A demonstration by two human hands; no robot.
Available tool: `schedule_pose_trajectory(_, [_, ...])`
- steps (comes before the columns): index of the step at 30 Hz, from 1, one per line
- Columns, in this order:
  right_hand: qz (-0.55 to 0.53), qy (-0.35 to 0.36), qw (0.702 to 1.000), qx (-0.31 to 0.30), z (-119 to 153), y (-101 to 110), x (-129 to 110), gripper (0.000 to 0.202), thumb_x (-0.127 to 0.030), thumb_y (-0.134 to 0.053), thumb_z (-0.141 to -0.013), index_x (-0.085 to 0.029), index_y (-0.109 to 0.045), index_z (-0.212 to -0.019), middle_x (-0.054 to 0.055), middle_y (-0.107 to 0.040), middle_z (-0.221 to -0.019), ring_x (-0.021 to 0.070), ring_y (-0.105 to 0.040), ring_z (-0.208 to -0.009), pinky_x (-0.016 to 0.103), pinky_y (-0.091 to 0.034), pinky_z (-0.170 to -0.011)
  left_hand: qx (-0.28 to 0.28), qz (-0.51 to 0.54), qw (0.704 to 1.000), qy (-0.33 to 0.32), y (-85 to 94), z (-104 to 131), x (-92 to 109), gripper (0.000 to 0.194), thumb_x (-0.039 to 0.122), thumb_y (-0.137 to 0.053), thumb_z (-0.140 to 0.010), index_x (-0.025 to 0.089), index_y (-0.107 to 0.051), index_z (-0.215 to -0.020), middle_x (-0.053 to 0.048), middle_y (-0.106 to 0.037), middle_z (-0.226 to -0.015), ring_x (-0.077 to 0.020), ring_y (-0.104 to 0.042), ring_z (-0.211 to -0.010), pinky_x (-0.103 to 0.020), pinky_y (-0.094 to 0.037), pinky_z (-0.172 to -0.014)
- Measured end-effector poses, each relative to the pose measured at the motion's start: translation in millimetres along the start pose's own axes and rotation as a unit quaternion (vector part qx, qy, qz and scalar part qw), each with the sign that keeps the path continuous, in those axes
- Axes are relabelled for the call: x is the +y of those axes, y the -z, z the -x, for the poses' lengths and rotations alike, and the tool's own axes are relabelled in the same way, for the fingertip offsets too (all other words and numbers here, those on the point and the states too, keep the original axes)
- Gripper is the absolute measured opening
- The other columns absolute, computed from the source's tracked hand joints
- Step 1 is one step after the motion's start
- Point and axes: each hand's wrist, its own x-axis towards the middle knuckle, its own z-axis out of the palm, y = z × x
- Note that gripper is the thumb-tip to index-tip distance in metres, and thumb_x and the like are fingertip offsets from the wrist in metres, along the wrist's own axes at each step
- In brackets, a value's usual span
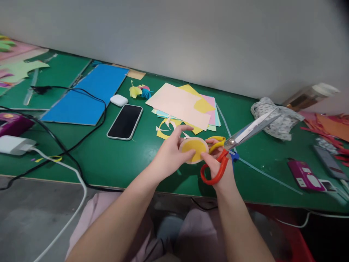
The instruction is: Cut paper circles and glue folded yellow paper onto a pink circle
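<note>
My left hand [176, 151] is closed on a small round paper disc [195, 147], with a yellow face inside a pale pink rim, and its thumb lies on the yellow. On the disc's other side, my right hand [218, 163] pinches its edge while holding scissors [231, 140] with one yellow and one red handle. The scissor blades point up and right, away from the disc. Just beyond my left hand lie yellow and pink paper offcuts [162, 131]. Behind both hands sits a stack of coloured paper [180, 103], pale pink on top.
A phone [125, 122], a white earbud case [119, 100] and a blue board [88, 96] lie left on the green table [120, 163]. Black and white cables [79, 174] cross its left end. To the right are a patterned cloth [275, 118] and a purple device [305, 174].
</note>
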Motion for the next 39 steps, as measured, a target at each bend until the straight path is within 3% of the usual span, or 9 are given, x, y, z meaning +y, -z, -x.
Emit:
schedule_pose_trajectory(5, [-0.032, -0.017, 0.999, 0.012, 4, -12, 3, 0.031, -0.023, -0.062, -0.068, -0.023, -0.049, -0.096, 0.003, -0.060, -0.096, 0.0201, -0.061, -0.088, 0.036, -0.051, -0.083, 0.062, 0.061, 0.996, -0.017, 0.3, -3, 0, 0.053, 0.013, -0.064, -0.069, 0.021, -0.042, -0.116, 0.010, -0.040, -0.055, -0.0069, -0.044, -0.049, -0.017, -0.039, -0.048])
schedule_pose_trajectory(11, [-0.067, -0.019, 0.997, 0.028, 5, -8, 4, 0.030, -0.024, -0.067, -0.070, -0.024, -0.054, -0.096, -0.001, -0.058, -0.084, 0.0156, -0.060, -0.077, 0.031, -0.051, -0.075, -0.019, 0.012, 1.000, 0.011, 5.4, 0, 0, 0.056, 0.012, -0.063, -0.070, 0.024, -0.041, -0.121, 0.009, -0.040, -0.060, -0.0085, -0.048, -0.055, -0.018, -0.040, -0.050])
schedule_pose_trajectory(14, [-0.057, -0.020, 0.998, 0.036, 3, -4, 3, 0.031, -0.021, -0.068, -0.069, -0.024, -0.054, -0.096, -0.002, -0.057, -0.082, 0.0148, -0.059, -0.074, 0.030, -0.050, -0.071, -0.025, 0.006, 1.000, 0.007, 4.2, 0, -1, 0.055, 0.012, -0.062, -0.070, 0.024, -0.043, -0.120, 0.010, -0.037, -0.057, -0.0075, -0.044, -0.052, -0.017, -0.038, -0.049])
schedule_pose_trajectory(21, [-0.073, -0.009, 0.997, 0.033, 7, -12, 0, 0.027, -0.019, -0.064, -0.069, -0.023, -0.052, -0.093, 0.000, -0.060, -0.088, 0.0165, -0.061, -0.081, 0.032, -0.051, -0.079, 0.065, 0.086, 0.994, -0.006, -5.0, -4, -3, 0.052, 0.016, -0.067, -0.070, 0.022, -0.041, -0.115, 0.006, -0.056, -0.062, -0.0090, -0.054, -0.055, -0.019, -0.046, -0.052])
schedule_pose_trajectory(24, [-0.070, -0.001, 0.997, 0.035, 7, -13, -1, 0.026, -0.021, -0.064, -0.069, -0.023, -0.052, -0.092, 0.000, -0.060, -0.087, 0.0164, -0.061, -0.080, 0.032, -0.052, -0.078, 0.092, 0.089, 0.992, -0.018, -6.6, -4, -2, 0.053, 0.016, -0.069, -0.068, 0.022, -0.042, -0.113, 0.006, -0.058, -0.062, -0.0092, -0.056, -0.053, -0.019, -0.047, -0.050])
schedule_pose_trajectory(27, [-0.067, -0.006, 0.998, 0.004, 5, -8, -1, 0.027, -0.031, -0.067, -0.073, -0.022, -0.052, -0.094, -0.001, -0.058, -0.079, 0.0151, -0.060, -0.069, 0.031, -0.052, -0.068, 0.113, 0.077, 0.990, -0.030, -3.6, -3, 0, 0.052, 0.017, -0.070, -0.067, 0.022, -0.044, -0.112, 0.007, -0.057, -0.060, -0.0095, -0.057, -0.051, -0.019, -0.047, -0.048])
schedule_pose_trajectory(32, [-0.016, -0.028, 0.992, -0.124, 2, 9, 1, 0.052, -0.066, -0.063, -0.070, -0.020, -0.053, -0.092, -0.005, -0.046, -0.062, 0.0102, -0.044, -0.050, 0.027, -0.043, -0.051, 0.162, 0.075, 0.983, -0.043, 9.4, 0, 10, 0.054, 0.019, -0.071, -0.065, 0.022, -0.044, -0.112, 0.005, -0.061, -0.062, -0.0104, -0.059, -0.051, -0.018, -0.048, -0.046])
schedule_pose_trajectory(39, [0.103, -0.065, 0.971, -0.204, 6, 19, 3, 0.063, -0.075, -0.062, -0.063, -0.022, -0.051, -0.096, -0.005, -0.043, -0.064, 0.0113, -0.040, -0.052, 0.026, -0.031, -0.050, 0.180, 0.052, 0.980, -0.074, 24.6, 8, 22, 0.062, 0.019, -0.071, -0.067, 0.023, -0.042, -0.121, 0.004, -0.063, -0.068, -0.0121, -0.063, -0.055, -0.020, -0.051, -0.049])
